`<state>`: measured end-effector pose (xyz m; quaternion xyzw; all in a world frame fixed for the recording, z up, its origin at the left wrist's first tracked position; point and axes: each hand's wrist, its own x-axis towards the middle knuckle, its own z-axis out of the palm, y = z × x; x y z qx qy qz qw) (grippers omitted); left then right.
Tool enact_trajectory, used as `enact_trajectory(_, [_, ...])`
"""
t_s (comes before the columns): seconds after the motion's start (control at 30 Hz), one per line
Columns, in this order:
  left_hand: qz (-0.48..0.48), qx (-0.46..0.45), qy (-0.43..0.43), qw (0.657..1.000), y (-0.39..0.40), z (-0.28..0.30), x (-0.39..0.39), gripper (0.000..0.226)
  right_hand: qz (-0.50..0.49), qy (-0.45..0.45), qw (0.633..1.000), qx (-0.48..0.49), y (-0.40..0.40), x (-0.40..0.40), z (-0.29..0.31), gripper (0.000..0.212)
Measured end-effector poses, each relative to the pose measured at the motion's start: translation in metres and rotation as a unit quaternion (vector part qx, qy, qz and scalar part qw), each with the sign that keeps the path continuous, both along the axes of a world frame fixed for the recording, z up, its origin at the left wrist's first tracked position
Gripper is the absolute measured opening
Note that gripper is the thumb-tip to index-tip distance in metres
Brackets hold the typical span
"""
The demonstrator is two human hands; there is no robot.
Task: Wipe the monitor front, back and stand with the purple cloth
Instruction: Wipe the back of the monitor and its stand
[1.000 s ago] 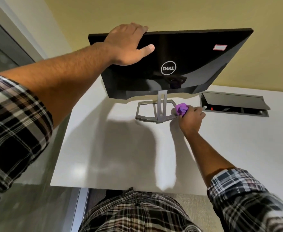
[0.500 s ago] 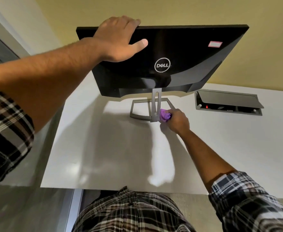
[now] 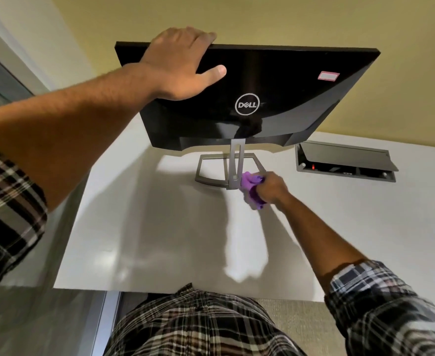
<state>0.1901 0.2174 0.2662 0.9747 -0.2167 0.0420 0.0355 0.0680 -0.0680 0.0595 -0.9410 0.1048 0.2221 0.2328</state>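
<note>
Steadying seems to be the job of the left hand (image 3: 183, 64): its fingers hook over the top edge of the monitor (image 3: 275, 98) and the thumb lies flat on the glossy black back, probably so the panel does not rock while the base is rubbed. That back, with its round logo and a small pale sticker (image 3: 328, 76), faces the person; the screen side looks toward the yellow wall and is hidden. The panel's long axis runs left to right, and the top edge leans toward the camera. Below it, the grey stand (image 3: 228, 170) rises as a slim upright neck from an open frame foot lying flat on the white worktop (image 3: 160, 240). The right hand (image 3: 271, 187) is closed round the bunched purple cloth (image 3: 252, 188), which presses against the foot just right of the neck's lower end, so the stand looks like the part being wiped. Set into the worktop well to the right is a cable box (image 3: 345, 161) with its lid raised
</note>
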Motion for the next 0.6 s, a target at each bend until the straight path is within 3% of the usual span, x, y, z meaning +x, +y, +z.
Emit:
enact_trajectory(0.17, [0.002,0.003,0.004,1.0,-0.001,0.001,0.0,0.088,-0.164,-0.037,0.986,-0.001,-0.027,0.015,-0.013,0.038])
enact_trajectory(0.3, [0.005,0.007,0.005,1.0,-0.003,0.001,0.0,0.088,-0.181,-0.035,0.98,0.072,0.019,-0.029,-0.026,0.046])
enact_trajectory(0.47, [0.001,0.007,0.001,1.0,-0.002,0.001,-0.002,0.088,-0.139,-0.073,0.959,0.235,0.025,-0.047,-0.004,0.016])
enact_trajectory(0.53, [0.001,0.008,0.007,1.0,-0.002,0.001,-0.003,0.089,-0.246,-0.103,0.929,0.255,0.009,-0.029,-0.005,0.016])
enact_trajectory(0.6, [0.003,0.008,0.007,1.0,-0.003,0.002,-0.003,0.089,-0.388,-0.075,0.885,0.245,0.002,-0.012,-0.018,0.024])
